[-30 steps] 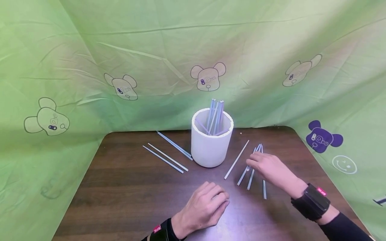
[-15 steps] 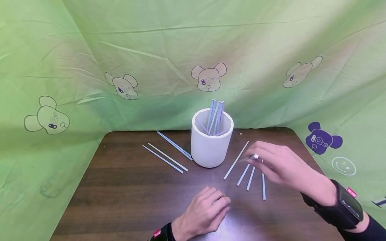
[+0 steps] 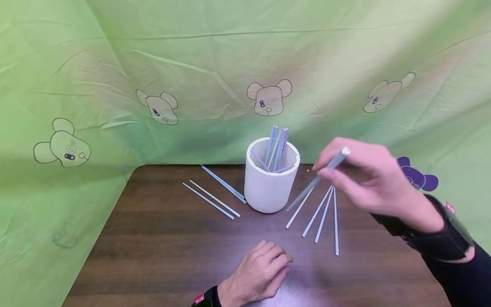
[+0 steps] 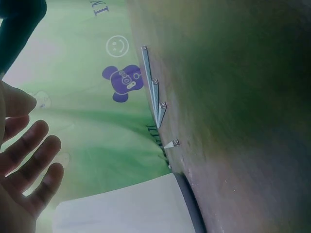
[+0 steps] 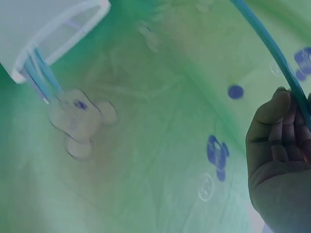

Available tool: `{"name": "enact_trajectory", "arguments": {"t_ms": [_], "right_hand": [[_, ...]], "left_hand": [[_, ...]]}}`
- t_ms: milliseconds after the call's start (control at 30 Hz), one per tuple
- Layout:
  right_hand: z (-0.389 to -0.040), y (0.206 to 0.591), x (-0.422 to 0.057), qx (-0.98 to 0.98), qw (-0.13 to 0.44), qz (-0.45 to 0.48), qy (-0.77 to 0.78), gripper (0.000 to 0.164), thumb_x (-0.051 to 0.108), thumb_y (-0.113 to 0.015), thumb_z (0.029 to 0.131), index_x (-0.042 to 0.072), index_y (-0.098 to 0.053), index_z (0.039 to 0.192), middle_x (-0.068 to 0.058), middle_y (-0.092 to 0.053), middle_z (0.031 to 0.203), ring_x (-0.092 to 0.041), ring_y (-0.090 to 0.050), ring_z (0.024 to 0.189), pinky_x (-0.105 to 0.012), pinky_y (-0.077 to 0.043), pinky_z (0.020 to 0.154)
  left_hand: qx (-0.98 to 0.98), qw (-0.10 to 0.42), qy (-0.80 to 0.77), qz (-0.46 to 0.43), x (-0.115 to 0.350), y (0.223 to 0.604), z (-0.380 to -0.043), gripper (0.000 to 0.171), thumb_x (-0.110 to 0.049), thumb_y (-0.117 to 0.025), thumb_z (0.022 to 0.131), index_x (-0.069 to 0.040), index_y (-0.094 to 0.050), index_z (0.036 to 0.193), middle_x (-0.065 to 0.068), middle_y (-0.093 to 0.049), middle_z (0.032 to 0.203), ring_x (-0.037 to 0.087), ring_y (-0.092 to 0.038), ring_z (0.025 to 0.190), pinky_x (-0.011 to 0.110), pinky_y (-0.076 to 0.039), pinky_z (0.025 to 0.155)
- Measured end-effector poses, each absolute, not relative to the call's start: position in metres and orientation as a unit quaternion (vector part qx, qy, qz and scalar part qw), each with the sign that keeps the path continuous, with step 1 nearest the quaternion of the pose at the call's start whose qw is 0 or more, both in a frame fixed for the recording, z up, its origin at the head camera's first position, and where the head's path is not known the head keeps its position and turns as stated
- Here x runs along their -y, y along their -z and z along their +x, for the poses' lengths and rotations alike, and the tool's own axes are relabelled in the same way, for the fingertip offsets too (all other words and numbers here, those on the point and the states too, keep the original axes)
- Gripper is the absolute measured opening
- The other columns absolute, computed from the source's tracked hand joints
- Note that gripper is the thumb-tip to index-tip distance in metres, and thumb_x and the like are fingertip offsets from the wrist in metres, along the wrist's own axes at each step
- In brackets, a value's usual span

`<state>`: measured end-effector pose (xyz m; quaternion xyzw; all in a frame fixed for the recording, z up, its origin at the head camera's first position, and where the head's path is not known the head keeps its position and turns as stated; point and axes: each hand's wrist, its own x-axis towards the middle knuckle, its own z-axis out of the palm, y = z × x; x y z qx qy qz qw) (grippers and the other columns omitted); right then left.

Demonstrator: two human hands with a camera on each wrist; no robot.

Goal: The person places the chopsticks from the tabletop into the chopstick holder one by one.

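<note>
In the head view my right hand (image 3: 368, 175) is raised at the right of a white cylindrical holder (image 3: 268, 189). Between thumb and fingers it pinches one slim blue-grey chopstick (image 3: 316, 181). The chopstick slants, thin end down toward the holder's base, thick end up. The right wrist view also shows the chopstick (image 5: 267, 41) in that hand's fingers (image 5: 286, 128). My left hand (image 3: 258, 273) rests at the table's front with fingers loosely bent, holding nothing. In the left wrist view its fingers (image 4: 31, 160) are apart.
Several chopsticks (image 3: 276, 147) stand inside the holder. More lie on the brown table (image 3: 161, 256): several at the right (image 3: 324, 217), several at the left (image 3: 209, 200). A green cloth (image 3: 207, 64) with printed bear heads hangs behind the table.
From the group at the right, my right hand has picked up a chopstick, lifted it and tilted its thick end upward. My left hand has stayed nearly in place.
</note>
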<state>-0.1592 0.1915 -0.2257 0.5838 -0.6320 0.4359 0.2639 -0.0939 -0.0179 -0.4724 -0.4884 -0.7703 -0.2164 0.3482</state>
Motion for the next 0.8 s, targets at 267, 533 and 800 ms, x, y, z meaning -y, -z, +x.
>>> {"name": "enact_trajectory", "arguments": {"t_ms": [267,533,800], "right_hand": [[-0.186,0.182,-0.19,0.608,0.231,0.508,-0.565,0.014,-0.005,-0.067,0.09,-0.019,-0.065,0.088,-0.011,-0.073,0.081,-0.012,-0.06,0.06,-0.018,-0.048,0.054],[-0.23,0.157,-0.185,0.661,0.206,0.404,-0.598,0.01,-0.003,-0.065,0.094,-0.011,-0.069,0.093,-0.009,-0.07,0.074,-0.016,-0.057,0.052,-0.022,-0.047,0.05],[-0.287,0.161,-0.193,0.722,0.157,0.289,-0.608,0.014,0.013,-0.069,0.095,-0.002,-0.07,0.096,-0.007,-0.071,0.078,-0.013,-0.061,0.057,-0.02,-0.051,0.052]], "left_hand": [[0.775,0.348,0.206,-0.486,0.02,0.473,-0.092,0.011,-0.022,-0.065,0.091,-0.019,-0.069,0.102,-0.01,-0.063,0.09,0.005,-0.057,0.082,0.016,-0.041,0.072],[0.78,0.335,0.22,-0.48,0.02,0.474,-0.089,0.011,-0.021,-0.069,0.09,-0.019,-0.069,0.101,-0.011,-0.062,0.088,0.005,-0.056,0.083,0.015,-0.04,0.073],[0.769,0.349,0.223,-0.486,0.019,0.472,-0.087,0.011,-0.022,-0.066,0.092,-0.019,-0.069,0.102,-0.012,-0.063,0.09,0.004,-0.058,0.084,0.016,-0.043,0.076]]}}
